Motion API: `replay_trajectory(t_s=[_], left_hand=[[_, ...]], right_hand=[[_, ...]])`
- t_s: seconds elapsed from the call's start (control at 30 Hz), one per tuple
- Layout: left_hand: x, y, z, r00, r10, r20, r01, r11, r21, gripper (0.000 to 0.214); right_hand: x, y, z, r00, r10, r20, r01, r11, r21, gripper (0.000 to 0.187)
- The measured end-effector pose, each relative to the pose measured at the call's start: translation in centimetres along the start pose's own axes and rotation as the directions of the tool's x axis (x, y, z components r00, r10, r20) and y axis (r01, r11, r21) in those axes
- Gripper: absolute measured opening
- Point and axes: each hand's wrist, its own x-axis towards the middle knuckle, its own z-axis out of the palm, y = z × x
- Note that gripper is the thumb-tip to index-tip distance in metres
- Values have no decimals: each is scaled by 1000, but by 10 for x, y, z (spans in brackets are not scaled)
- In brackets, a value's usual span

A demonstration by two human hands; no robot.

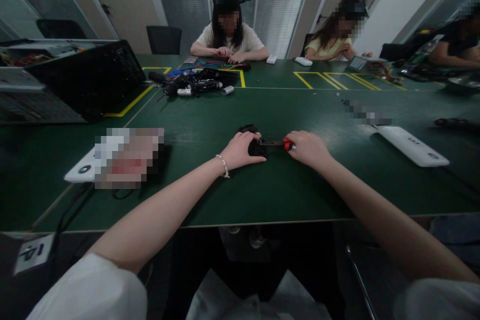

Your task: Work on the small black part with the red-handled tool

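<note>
My left hand (242, 151) is closed around a small black part (257, 148) on the green table, thumb toward me and fingers on the far side. What kind of part it is cannot be made out. My right hand (308, 148) grips red-handled pliers (278, 144), whose dark jaws point left and reach the black part beside my left fingers. Whether the jaws pinch anything is too small to tell. Just beyond my left hand lies another small dark piece (247, 128), partly hidden by my fingers.
White power banks (412, 146) lie at right and at left (79, 167), the left one beside a blurred item. An open computer case (86, 80) stands far left. Tangled black cables (195, 81) lie mid-table. Several people sit across and to the right. The table's near edge (262, 224) runs below my forearms.
</note>
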Motion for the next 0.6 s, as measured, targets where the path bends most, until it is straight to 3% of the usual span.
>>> replay_trajectory(t_s=[0.37,0.6], left_hand=[[0,0,0,1000,8,-3,-8,1000,10,56],[0,-2,1,1000,8,-5,-8,1000,12,55]], right_hand=[[-2,1,-4,998,-49,-44,46,997,-62,20],[-1,-1,-3,1000,-4,-11,4,1000,-28,20]])
